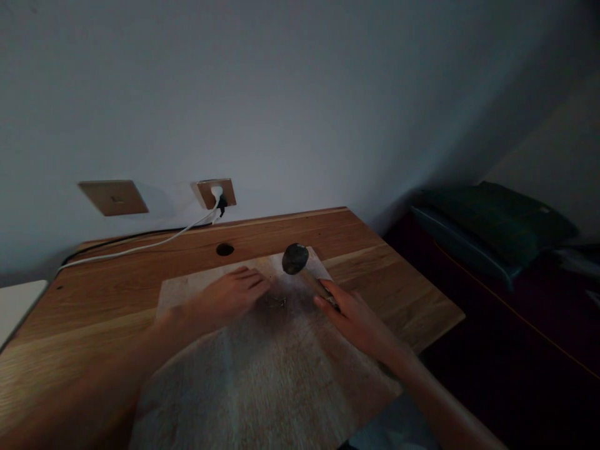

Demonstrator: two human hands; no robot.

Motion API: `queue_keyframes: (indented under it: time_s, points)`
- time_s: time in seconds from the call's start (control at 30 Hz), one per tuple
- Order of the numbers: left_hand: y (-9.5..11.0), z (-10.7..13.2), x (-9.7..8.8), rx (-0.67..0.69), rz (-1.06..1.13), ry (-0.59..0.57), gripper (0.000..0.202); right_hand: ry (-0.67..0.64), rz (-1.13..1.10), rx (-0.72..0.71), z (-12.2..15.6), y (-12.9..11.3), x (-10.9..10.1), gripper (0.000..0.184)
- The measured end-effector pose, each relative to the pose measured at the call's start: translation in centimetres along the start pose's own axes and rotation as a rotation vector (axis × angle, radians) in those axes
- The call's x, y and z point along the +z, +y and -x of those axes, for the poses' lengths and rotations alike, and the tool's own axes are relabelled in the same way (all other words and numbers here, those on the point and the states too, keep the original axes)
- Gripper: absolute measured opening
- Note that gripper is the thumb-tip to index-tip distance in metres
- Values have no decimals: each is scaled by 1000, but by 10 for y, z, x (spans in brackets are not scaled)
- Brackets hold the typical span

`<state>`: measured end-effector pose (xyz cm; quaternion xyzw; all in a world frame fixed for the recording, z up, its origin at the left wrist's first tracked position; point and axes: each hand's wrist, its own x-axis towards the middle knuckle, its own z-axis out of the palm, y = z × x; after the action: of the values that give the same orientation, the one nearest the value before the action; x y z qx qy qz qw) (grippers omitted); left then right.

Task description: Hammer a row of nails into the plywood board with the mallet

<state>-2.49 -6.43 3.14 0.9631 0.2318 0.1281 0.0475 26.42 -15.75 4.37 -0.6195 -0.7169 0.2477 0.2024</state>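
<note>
The hammer-like tool (312,281) should handle stiff and head-heavy, best taken low on its handle, where the right hand (349,314) wraps it; its rounded head is dark, its handle paler. It is over the board (262,387) at one o'clock, head aimed toward eleven. The left hand (237,289), at eleven o'clock, has bent fingers; whether it pinches anything, I cannot tell.

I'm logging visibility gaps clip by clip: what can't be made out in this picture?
Head view:
1. What the small pieces on the board are: too small, blurred and dim.
2. Whether the left hand holds anything: the hand itself hides its palm.
3. Part of the dark-headed tool's handle: covered by the right hand.
4. The white object's full shape: cut off by the left edge.
</note>
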Motion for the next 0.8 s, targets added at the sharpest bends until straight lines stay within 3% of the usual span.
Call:
queue_keyframes:
  time_s: [0.13,0.37,0.43,0.63,0.8]
  points:
    - [14,11,5,212,-193,-11,31,-7,-4,-13,-3,0,1,34]
    - [6,5,6,190,-256,-22,22,-21,24,-14,-3,-2,2,35]
    - [0,3,7,117,-167,2,20,-25,31,-15,-3,-2,2,36]
    - [-20,-17,15,-344,396,279,17,-41,33,2,-3,-3,2,36]
    - [-25,-31,23,-412,500,260,16,-37,-4,5,-2,-2,2,35]
